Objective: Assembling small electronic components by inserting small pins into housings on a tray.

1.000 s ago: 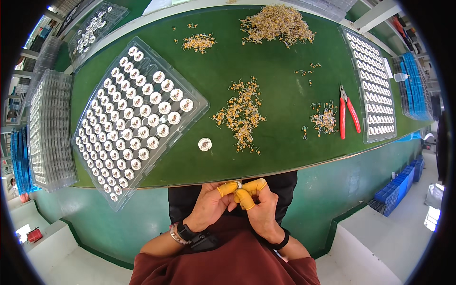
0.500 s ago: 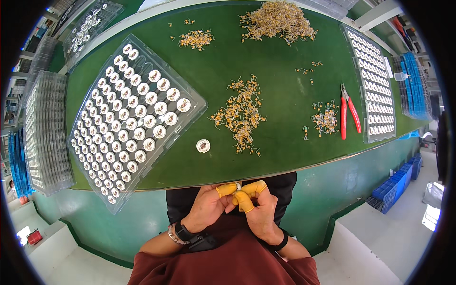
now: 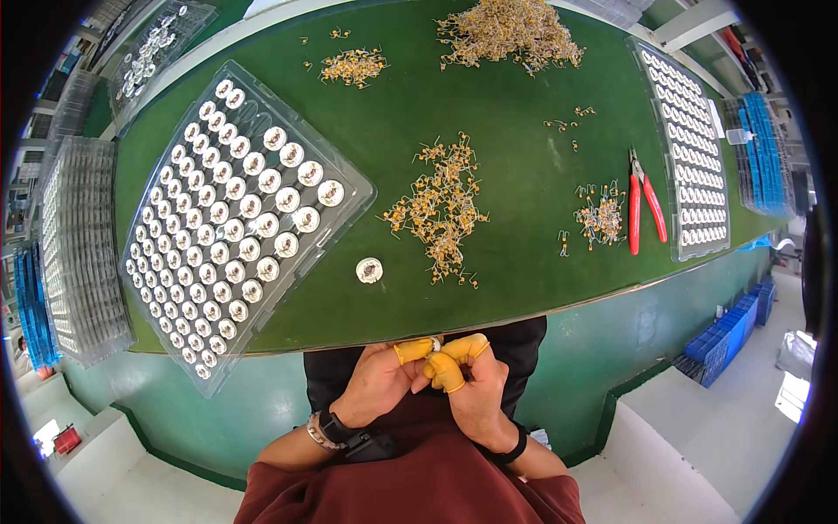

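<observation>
Just off the table's near edge, my left hand (image 3: 381, 380) and my right hand (image 3: 476, 389) meet, with yellow finger cots on the fingertips. Pinched between them is a small white round part (image 3: 436, 345), mostly covered by the fingers. A similar white and silver disc (image 3: 369, 271) lies alone on the green table (image 3: 515, 262). Beyond my hands spreads a loose pile of small yellow components with bent wire leads (image 3: 441, 214). To the left, a clear plastic tray (image 3: 353, 188) holds rows of white discs, its near corner overhanging the edge.
Red-handled cutters (image 3: 635, 214) lie at the right beside a small component heap (image 3: 601, 218). Further right stands another filled tray (image 3: 676, 210). A large component heap (image 3: 515, 35) and a smaller one (image 3: 353, 66) sit at the back. Stacked trays (image 3: 78, 253) rise at the left.
The view has shifted slightly, so the things at the left of the table sit a little further left in the picture. My hands keep the same grip, with barely any finger movement.
</observation>
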`<move>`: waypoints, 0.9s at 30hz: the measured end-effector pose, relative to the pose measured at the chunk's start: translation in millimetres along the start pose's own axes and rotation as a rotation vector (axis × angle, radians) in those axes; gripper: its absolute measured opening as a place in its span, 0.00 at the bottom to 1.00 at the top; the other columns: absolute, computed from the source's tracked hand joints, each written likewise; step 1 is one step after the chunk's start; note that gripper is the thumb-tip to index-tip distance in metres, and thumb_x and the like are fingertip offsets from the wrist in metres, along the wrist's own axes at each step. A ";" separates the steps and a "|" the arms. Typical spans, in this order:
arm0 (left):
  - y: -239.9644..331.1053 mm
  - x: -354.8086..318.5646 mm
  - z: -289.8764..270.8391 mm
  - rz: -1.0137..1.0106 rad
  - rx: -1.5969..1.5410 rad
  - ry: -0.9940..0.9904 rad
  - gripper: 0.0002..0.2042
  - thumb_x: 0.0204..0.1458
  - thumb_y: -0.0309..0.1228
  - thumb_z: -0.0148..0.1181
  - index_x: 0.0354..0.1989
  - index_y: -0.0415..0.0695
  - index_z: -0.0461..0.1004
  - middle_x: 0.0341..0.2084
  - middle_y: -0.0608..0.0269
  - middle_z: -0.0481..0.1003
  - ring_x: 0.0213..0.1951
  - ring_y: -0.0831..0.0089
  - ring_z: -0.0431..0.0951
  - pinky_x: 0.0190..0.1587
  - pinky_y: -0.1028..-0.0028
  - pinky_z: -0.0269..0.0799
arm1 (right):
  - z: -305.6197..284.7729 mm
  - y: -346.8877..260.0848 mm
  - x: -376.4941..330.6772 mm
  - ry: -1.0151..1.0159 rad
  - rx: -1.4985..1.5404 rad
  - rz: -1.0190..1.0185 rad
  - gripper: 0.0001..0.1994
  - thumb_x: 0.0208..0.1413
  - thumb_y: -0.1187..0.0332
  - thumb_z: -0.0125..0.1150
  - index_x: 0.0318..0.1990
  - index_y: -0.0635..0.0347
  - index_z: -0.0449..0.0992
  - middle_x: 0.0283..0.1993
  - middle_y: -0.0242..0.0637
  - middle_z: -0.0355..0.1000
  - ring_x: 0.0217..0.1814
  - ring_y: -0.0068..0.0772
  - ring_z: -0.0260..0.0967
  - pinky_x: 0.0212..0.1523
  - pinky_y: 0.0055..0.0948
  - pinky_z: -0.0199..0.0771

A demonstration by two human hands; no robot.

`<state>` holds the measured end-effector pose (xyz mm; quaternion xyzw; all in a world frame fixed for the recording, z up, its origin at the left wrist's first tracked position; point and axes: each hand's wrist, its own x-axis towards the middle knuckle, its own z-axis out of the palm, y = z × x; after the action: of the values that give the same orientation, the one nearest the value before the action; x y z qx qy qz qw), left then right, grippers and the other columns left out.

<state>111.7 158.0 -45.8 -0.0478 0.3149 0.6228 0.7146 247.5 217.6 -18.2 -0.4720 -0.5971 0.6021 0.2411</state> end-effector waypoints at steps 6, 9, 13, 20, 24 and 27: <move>0.3 2.3 -1.8 -0.015 -0.023 -0.014 0.07 0.60 0.27 0.52 0.43 0.41 0.74 0.39 0.63 0.76 0.29 0.75 0.74 0.23 0.77 0.64 | 1.0 -4.8 3.3 -0.013 0.016 -0.012 0.07 0.56 0.76 0.62 0.35 0.66 0.69 0.25 0.36 0.76 0.23 0.24 0.74 0.24 0.22 0.72; -0.3 0.2 -0.2 0.000 -0.021 -0.011 0.07 0.60 0.27 0.52 0.43 0.41 0.74 0.39 0.63 0.76 0.29 0.75 0.74 0.23 0.77 0.64 | 0.8 -6.4 2.3 -0.024 -0.002 -0.022 0.06 0.56 0.76 0.61 0.35 0.66 0.68 0.23 0.35 0.76 0.22 0.23 0.73 0.23 0.21 0.71; 0.8 1.7 0.5 0.010 -0.022 -0.003 0.07 0.60 0.27 0.52 0.43 0.42 0.74 0.38 0.63 0.76 0.29 0.75 0.74 0.23 0.77 0.64 | 0.3 -9.1 5.6 -0.038 0.007 -0.014 0.07 0.57 0.76 0.60 0.35 0.65 0.67 0.22 0.35 0.76 0.21 0.23 0.73 0.23 0.21 0.71; 2.9 1.1 0.9 0.014 0.031 -0.022 0.08 0.60 0.28 0.51 0.45 0.41 0.73 0.38 0.64 0.76 0.28 0.75 0.73 0.23 0.78 0.63 | 1.6 -7.4 3.9 -0.030 0.006 -0.047 0.07 0.57 0.76 0.60 0.36 0.65 0.67 0.22 0.35 0.75 0.21 0.22 0.72 0.23 0.21 0.70; 8.2 1.3 2.3 0.007 0.104 -0.025 0.09 0.60 0.29 0.51 0.45 0.39 0.73 0.36 0.64 0.76 0.28 0.76 0.73 0.23 0.78 0.63 | -1.3 -6.1 6.5 -0.048 0.058 0.002 0.06 0.56 0.75 0.61 0.35 0.65 0.68 0.23 0.34 0.75 0.22 0.20 0.71 0.24 0.20 0.70; 9.9 -5.3 11.4 -0.022 0.158 -0.025 0.09 0.59 0.28 0.52 0.44 0.38 0.73 0.34 0.62 0.76 0.27 0.77 0.73 0.23 0.80 0.65 | -7.3 6.7 0.3 -0.073 0.115 -0.024 0.07 0.55 0.75 0.62 0.35 0.65 0.69 0.24 0.34 0.75 0.23 0.19 0.70 0.24 0.19 0.70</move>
<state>106.9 160.9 -30.9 0.0130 0.3537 0.5887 0.7267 255.4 220.3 -23.4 -0.4281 -0.5756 0.6491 0.2531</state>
